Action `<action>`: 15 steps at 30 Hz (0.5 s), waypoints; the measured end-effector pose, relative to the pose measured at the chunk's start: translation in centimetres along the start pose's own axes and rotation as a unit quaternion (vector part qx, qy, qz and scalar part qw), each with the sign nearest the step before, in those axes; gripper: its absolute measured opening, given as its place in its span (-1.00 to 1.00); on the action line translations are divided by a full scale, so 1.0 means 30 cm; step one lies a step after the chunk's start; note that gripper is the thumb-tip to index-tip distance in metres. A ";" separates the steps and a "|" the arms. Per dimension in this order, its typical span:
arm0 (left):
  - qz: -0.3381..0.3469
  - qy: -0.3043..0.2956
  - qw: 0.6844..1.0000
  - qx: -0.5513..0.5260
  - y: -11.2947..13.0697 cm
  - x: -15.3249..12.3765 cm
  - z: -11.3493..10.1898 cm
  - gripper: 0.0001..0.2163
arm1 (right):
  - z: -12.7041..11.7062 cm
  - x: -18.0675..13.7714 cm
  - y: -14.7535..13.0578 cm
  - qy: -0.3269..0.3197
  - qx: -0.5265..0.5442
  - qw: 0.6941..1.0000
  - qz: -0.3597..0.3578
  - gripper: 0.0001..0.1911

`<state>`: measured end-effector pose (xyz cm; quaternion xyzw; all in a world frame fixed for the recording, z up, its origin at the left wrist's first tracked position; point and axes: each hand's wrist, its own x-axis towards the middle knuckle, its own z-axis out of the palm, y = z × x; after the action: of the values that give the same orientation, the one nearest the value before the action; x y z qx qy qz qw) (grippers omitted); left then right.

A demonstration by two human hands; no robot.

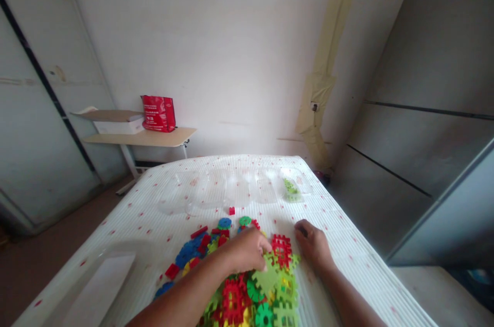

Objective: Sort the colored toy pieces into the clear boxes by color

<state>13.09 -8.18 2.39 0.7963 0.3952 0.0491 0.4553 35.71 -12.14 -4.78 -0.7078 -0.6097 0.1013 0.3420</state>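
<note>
My left hand (250, 251) reaches over a heap of plastic building pieces. Its thumb and fingers are closed at the upper edge of a light green toothed piece (267, 279) on top of the heap. Just beyond its fingertips lies a red square lattice piece (281, 250). To the right of the heap, my right hand (313, 243) rests on the table with its fingers curled in, and nothing shows in it. Green gear-like discs (264, 314) and another red lattice piece (233, 300) lie nearer to me. Blue pieces (190, 251) spread out on the left, partly behind my left forearm.
A clear divided tray (226, 194) stands across the table's far part, with small light green pieces (290, 188) in its rightmost compartment. One red piece (231, 210) lies before it. At the left is a white box-like item (101, 286). Behind, a side table (170, 137) bears a red bag (158, 113).
</note>
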 end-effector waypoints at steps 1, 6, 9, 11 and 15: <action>-0.006 0.003 1.000 0.017 -0.003 0.004 0.003 -0.54 | 0.000 0.000 -0.001 -0.002 -0.001 1.000 0.001 -0.80; -0.035 0.021 0.995 0.086 0.005 0.016 -0.010 -0.52 | 0.001 0.001 -0.003 -0.001 -0.002 1.000 0.008 -0.80; -0.050 0.016 0.993 0.103 0.012 0.024 -0.017 -0.57 | 0.001 0.000 -0.007 0.001 0.000 1.000 0.008 -0.80; -0.058 0.010 0.993 0.103 0.011 0.030 -0.019 -0.61 | -0.001 0.000 -0.010 0.003 0.000 1.000 0.008 -0.80; -0.064 -0.004 0.995 0.080 -0.003 0.032 -0.020 -0.72 | -0.004 0.001 -0.013 0.002 -0.002 1.000 0.007 -0.80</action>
<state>13.42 -7.10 2.41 0.8036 0.4461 -0.0149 0.3938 35.46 -12.15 -4.44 -0.7129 -0.6044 0.1014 0.3408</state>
